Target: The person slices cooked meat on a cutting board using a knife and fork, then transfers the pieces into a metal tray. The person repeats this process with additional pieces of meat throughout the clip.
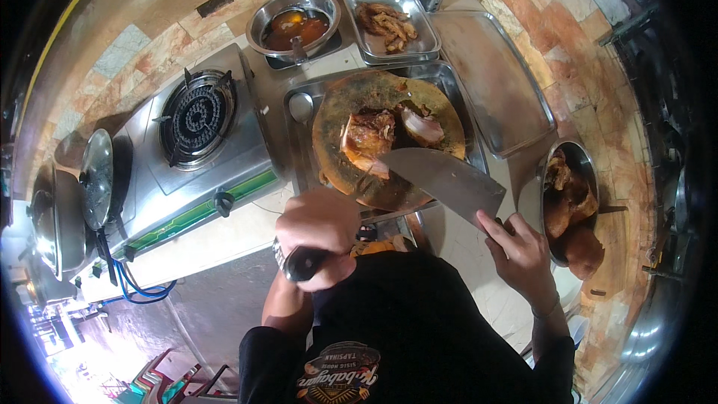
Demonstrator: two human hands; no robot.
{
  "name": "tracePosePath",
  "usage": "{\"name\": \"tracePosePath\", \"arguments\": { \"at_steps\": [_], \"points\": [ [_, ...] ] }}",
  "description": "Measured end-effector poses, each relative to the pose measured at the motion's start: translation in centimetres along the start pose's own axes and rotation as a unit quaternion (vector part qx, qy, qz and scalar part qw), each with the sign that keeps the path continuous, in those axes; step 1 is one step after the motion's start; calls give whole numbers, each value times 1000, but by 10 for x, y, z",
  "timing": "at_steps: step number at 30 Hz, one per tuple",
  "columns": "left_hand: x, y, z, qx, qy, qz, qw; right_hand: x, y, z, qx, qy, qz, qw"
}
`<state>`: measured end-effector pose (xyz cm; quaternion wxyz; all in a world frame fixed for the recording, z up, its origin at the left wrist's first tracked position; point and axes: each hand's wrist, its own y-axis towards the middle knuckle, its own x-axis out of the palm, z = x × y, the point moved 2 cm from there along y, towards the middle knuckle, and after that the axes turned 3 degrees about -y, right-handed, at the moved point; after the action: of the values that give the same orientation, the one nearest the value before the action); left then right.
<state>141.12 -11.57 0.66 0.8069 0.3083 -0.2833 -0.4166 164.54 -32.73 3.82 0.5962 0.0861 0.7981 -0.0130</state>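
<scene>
Head view has the left hand (pixel 318 228) curled into a fist, contents unclear, and the right hand (pixel 517 258) gripping a cleaver (pixel 452 183) over the chopping board (pixel 336 105), one smaller piece (pixel 422 127) lying apart, the bigger chunk (pixel 366 138) seemingly left to chop.

The black shirt (pixel 449 329) bears printed lettering (pixel 338 377) (upside down here).

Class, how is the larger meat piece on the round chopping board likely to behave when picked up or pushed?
The larger meat piece looks glossy, so it may be slippery. Its thick, chunky shape suggests firm rather than floppy. That uneven outline would probably make it slide, not roll, across the chopping board.
</scene>
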Motion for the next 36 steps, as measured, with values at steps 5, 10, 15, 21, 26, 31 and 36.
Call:
{"name": "tracePosePath", "arguments": {
  "at_steps": [5, 10, 15, 21, 26, 31, 36],
  "points": [
    [-1, -12, -13, 1, -24, 41, 999, -2, -8, -6, -12, -90, -5, 996],
    [-2, -24, -16, 4, -30, 69, 997, -3, -9, -9, 0, -134, -45, 990],
    [-3, -30, -20, -20, -51, 104, 993, -4, -6, -12, -22, -158, -37, 986],
    [-3, -39, -38, -65, -15, 137, 988, 0, -2, -15, -38, -191, -37, 980],
    [-7, -45, -45, -65, -37, 155, 985, 4, 1, -15, -50, -224, -60, 972],
    [-11, -47, -45, -72, -74, 183, 978, 11, 7, -13, -22, -151, -78, 985],
    [-12, -50, -45, -67, -60, 193, 977, 23, 14, -13, 9, -18, -91, 996]
  ]
}}
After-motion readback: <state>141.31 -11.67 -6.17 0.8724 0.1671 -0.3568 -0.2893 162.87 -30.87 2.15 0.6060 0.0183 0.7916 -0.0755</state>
